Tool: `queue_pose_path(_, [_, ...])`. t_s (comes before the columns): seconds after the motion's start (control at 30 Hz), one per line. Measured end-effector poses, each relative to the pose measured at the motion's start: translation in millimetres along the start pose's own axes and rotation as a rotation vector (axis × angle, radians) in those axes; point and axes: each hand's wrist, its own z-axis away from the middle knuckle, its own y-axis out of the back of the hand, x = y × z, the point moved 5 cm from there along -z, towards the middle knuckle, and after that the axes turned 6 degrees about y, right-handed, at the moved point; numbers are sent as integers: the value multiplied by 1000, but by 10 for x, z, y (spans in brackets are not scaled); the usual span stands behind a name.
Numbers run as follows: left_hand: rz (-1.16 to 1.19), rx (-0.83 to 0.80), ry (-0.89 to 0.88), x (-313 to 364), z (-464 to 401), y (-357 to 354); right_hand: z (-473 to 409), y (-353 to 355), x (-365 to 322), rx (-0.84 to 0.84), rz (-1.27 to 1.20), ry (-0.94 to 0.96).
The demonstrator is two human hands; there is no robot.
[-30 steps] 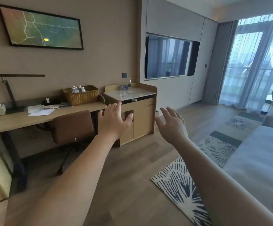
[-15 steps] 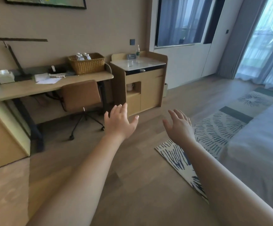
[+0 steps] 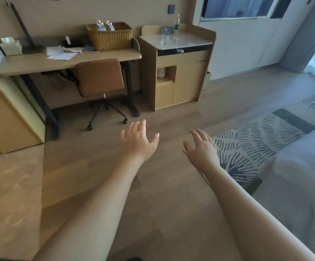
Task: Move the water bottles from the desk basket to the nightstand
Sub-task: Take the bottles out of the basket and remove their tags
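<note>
Two hands: both bare and empty, held out over the floor, well apart from the bench (image 3: pixel 40 62).
Water bottles (image 3: pixel 104 27): a few capped tops show above the rim of the woven basket (image 3: pixel 109 37); the exact count is hard to tell.
Basket place: near the bench's back right corner, against the wall, probably parked there to leave the front edge free for the papers (image 3: pixel 59 53).
Left hand (image 3: pixel 137 141): arm stretched forward, palm down, fingers (image 3: pixel 140 125) spread loose, thumb out to the side, gripping nothing.
Right hand (image 3: pixel 202 146): same reach, palm down, fingers slack and apart, nothing held.
Chair (image 3: pixel 100 78): tucked under the bench's front edge, below the basket.
Step in hand: judging by the gap, an approach; no bottle is lifted yet.
Nightstand: not in view.
</note>
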Motion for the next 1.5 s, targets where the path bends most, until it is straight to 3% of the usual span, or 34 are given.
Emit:
queue_pose_path(0.4, [4, -8, 162, -490, -1115, -459, -1341, -658, -156, -101, -46, 104])
queue_pose_path(1.13, [-20, 66, 210, -1044, -6235, -1277, -6579, -1924, -767, -116, -93, 194])
queue_pose_path(1.5, [-12, 66, 368, -989, -8918, -1919, -9649, -2517, -948, -177, -113, 346])
